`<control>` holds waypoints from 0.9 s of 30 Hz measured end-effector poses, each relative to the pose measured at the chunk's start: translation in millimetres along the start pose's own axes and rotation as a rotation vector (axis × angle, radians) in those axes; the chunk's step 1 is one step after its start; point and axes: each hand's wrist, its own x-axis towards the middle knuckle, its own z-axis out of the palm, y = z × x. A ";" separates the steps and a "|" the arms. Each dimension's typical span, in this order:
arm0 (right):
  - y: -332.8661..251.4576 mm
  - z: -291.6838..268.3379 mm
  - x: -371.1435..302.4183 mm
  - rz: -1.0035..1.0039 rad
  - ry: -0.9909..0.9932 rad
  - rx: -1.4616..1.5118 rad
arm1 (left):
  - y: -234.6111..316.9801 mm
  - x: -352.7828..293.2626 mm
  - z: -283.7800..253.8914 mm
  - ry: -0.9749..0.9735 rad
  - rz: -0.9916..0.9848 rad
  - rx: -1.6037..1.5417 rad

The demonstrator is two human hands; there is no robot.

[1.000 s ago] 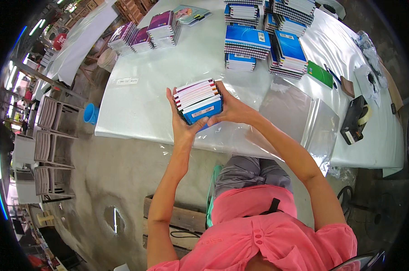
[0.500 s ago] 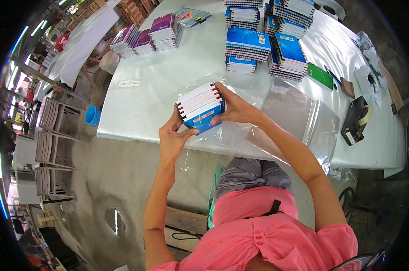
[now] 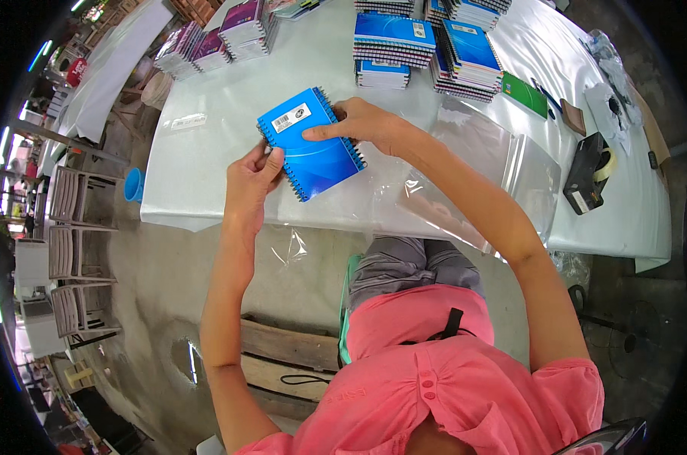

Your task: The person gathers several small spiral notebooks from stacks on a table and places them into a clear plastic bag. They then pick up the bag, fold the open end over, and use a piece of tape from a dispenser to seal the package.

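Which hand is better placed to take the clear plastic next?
The right hand, probably: it is nearer the clear plastic, while the left hand is on the far side of the blue notebooks. Both hold them, so the right would first need freeing.

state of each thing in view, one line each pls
Blue-covered spiral-bound notebooks: held, closed
Left hand: gripping their left edge
Right hand: gripping their right edge
Purple-covered paper notebooks: closed, stacked
Other blue-covered spiral notebooks: closed, stacked
Green rectangular booklet: lying flat
Clear plastic sheets: laid out flat
Black boxy tape dispenser: loaded with pale tape
Blue plastic bucket: standing upright
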 end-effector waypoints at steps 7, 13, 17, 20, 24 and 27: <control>26.2 -2.7 9.9 0.218 -0.008 0.004 | -17.2 1.7 7.7 -0.091 -0.224 -0.093; 21.1 -0.6 5.8 0.235 0.004 -0.044 | -15.5 5.3 6.3 -0.105 -0.251 -0.064; 22.2 -0.2 5.8 0.240 0.044 -0.069 | -7.9 0.6 9.0 -0.120 -0.242 -0.086; 24.0 -1.0 3.8 0.256 0.016 -0.045 | -11.8 -1.2 10.1 -0.083 -0.243 -0.065; 25.6 -0.4 5.3 0.267 0.017 -0.095 | -13.9 0.1 11.5 -0.082 -0.247 0.003; 22.8 1.9 3.9 0.267 0.066 -0.156 | -22.0 3.0 11.5 -0.040 -0.037 0.227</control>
